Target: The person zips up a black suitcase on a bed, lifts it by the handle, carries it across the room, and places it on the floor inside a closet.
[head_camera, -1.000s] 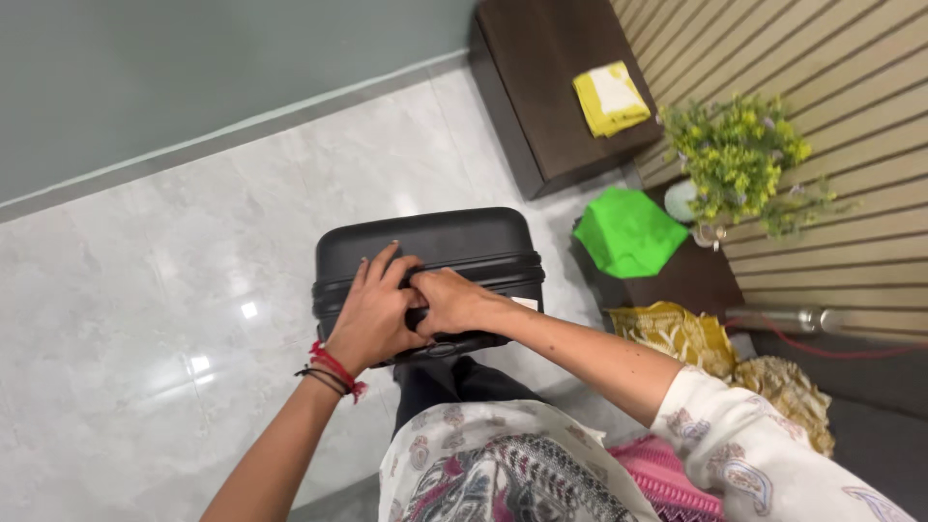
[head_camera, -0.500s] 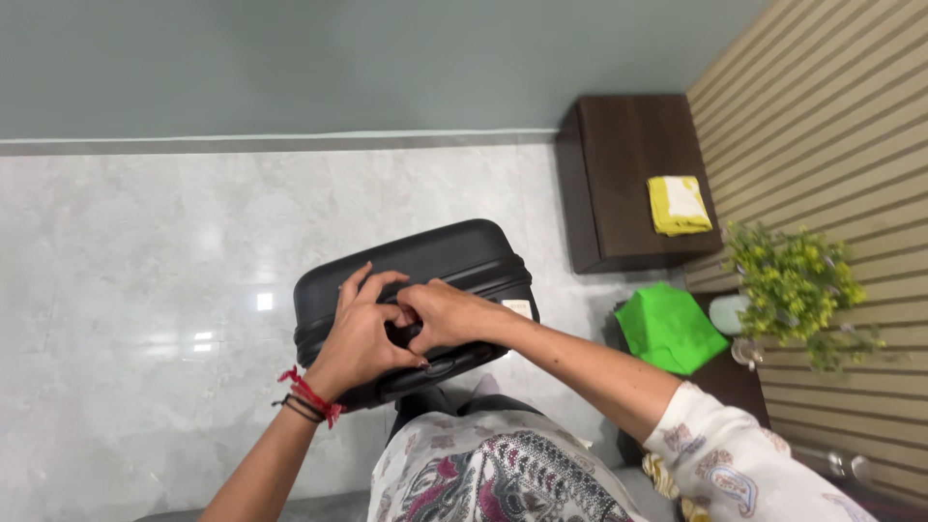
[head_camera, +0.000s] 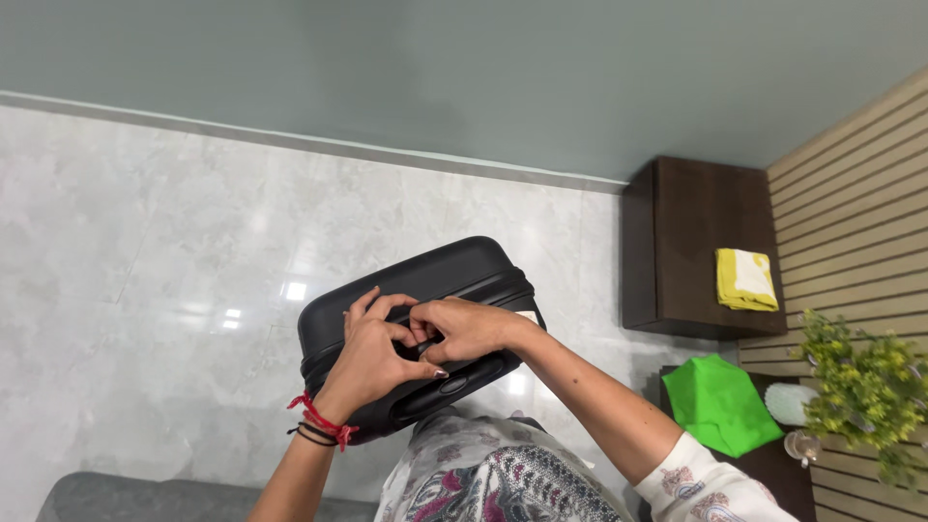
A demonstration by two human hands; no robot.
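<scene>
A black hard-shell suitcase [head_camera: 440, 275] stands upright on the pale marble floor, right in front of me. Both of my hands are on its top edge, fingertips meeting over a small fitting there that they hide. My left hand [head_camera: 370, 356], with red and black threads on its wrist, lies curled over the near left part of the top. My right hand [head_camera: 471, 329] comes in from the right, its fingers bent and pinched against those of the left. My patterned white clothing fills the bottom of the view.
A dark brown low cabinet [head_camera: 677, 242] with a folded yellow cloth [head_camera: 744, 278] stands by the slatted wooden wall [head_camera: 851, 184] on the right. Nearer are a bright green bag [head_camera: 720, 401] and a yellow-flowered plant [head_camera: 865, 387]. A grey surface [head_camera: 116, 498] shows at bottom left.
The view has swung, so the cabinet, bag and plant sit further right and lower. Both hands stayed on the suitcase top, and their fingers have drawn closer together.
</scene>
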